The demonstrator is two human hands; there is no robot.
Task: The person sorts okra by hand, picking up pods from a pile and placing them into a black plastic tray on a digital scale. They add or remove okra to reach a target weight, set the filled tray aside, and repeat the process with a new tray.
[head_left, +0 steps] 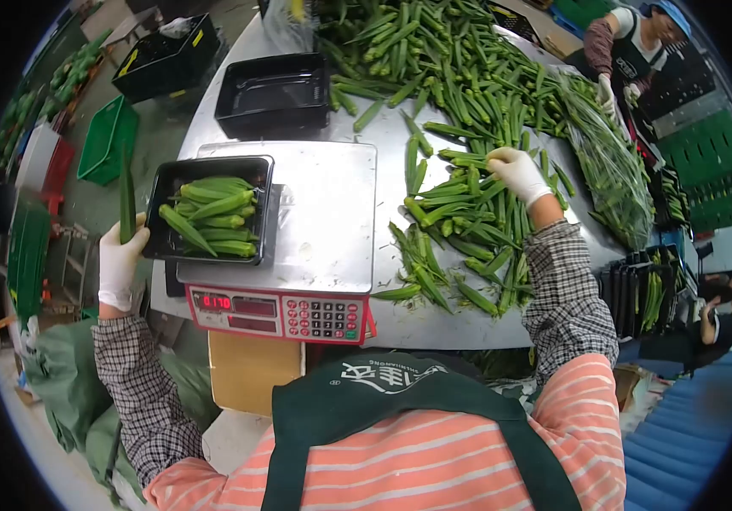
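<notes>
My left hand [121, 264], in a white glove, is closed around an okra pod [127, 200] that points upward. It is right beside the left edge of a black plastic tray [265, 204]. Several okra pods [212, 209] lie in that tray, which rests on the left part of a digital scale's metal plate [327, 213]. The scale's red display [216, 301] reads 0.170. Over the loose okra pile [468, 204] on the right, my gloved right hand [519, 176] has its fingers pinched at the end of an okra pod; the fingertips are partly hidden.
Another black tray [272, 92] sits behind the scale. A large okra heap [434, 51] covers the back of the metal table. A clear plastic bag of okra [608, 162] lies at the right, near a co-worker [638, 51]. Green crates [109, 140] stand on the floor at left.
</notes>
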